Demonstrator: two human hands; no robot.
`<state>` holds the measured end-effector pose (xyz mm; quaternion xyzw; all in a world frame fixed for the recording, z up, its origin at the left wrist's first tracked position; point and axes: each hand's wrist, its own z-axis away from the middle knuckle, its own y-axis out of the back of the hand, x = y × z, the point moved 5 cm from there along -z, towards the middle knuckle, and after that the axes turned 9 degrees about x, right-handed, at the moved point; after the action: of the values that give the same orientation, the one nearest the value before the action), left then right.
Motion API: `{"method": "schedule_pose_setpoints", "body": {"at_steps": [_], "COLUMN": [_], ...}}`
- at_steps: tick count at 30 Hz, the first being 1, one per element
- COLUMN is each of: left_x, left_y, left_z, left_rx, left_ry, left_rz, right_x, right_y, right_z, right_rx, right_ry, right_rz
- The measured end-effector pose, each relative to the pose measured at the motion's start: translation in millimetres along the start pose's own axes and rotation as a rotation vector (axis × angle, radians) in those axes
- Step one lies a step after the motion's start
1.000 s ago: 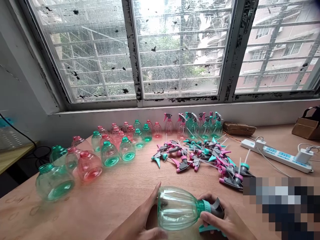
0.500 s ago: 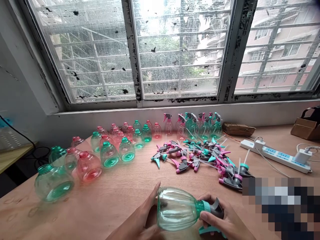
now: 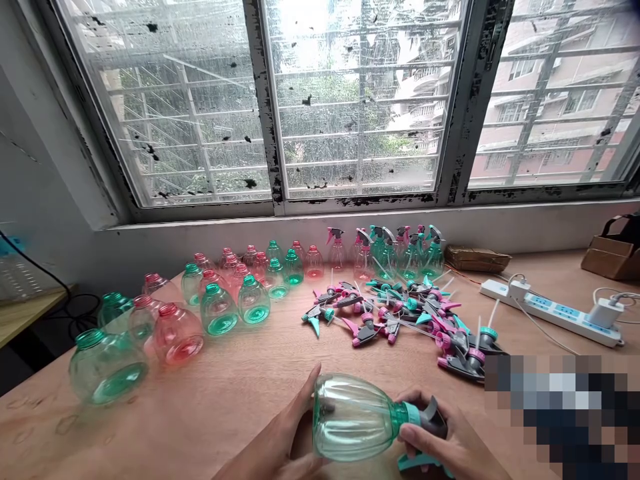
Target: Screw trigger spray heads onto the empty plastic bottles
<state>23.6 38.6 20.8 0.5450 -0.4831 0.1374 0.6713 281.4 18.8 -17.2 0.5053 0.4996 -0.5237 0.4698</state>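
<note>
A clear green spray bottle [image 3: 355, 419] lies sideways between my hands at the near edge of the table, its neck pointing right. My left hand [image 3: 295, 433] is at the bottle's base, the thumb up along its far side and the other fingers partly hidden beneath. My right hand [image 3: 450, 433] is closed around the teal collar and grey head of the spray trigger [image 3: 433, 420], which sits on the bottle's neck. Its teal lever hangs below the fingers. Beyond my hands lies a pile of loose pink, teal and grey spray triggers [image 3: 367, 330].
Several open green and pink bottles, such as a green bottle [image 3: 107, 367], stand at the left. Spray bottles with triggers fitted [image 3: 411, 257] stand by the wall. A white power strip [image 3: 555, 310] and a brown package [image 3: 477, 259] lie at the right. One area is pixelated.
The bottle has shifted very slightly left in my hands. Otherwise both hands and the things on the table stay as they were.
</note>
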Motion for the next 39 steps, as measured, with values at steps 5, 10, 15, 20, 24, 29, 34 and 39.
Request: {"method": "schedule_pose_setpoints", "body": {"at_steps": [5,10,15,20,24,29,34,39], "left_x": [-3.0,-1.4,1.8,1.9,-0.6,-1.5,6.7,-0.6], "left_y": [0.4,1.6,-0.4,-0.2,-0.1,0.8,-0.4,-3.5], "left_z": [0.8,1.3,2.6,2.6,1.7,4.7,6.2,4.7], "left_rx": [-0.025,-0.002,0.035,0.019,-0.044,0.004,0.056,0.034], "left_ry": [0.105,0.106,0.034,0.052,0.067,0.087,-0.033,0.013], "left_rz": [0.037,0.03,-0.002,0.027,0.082,-0.004,0.035,0.153], "right_x": [1.6,3.8,4.8,2.9,2.3,5.3,3.9,4.6], "right_y": [0.4,1.2,1.0,1.6,1.6,3.6,2.0,1.5], "right_z": [-0.4,-1.3,-1.6,-1.9,-1.7,-2.2,-2.3,-1.9], "right_rx": [0.0,-0.007,-0.037,-0.028,-0.026,0.024,-0.025,-0.028], "right_ry": [-0.007,-0.009,-0.031,-0.015,0.004,-0.001,0.0,-0.021], "right_rz": [-0.026,-0.022,-0.024,-0.021,-0.02,-0.016,-0.012,0.0]}}
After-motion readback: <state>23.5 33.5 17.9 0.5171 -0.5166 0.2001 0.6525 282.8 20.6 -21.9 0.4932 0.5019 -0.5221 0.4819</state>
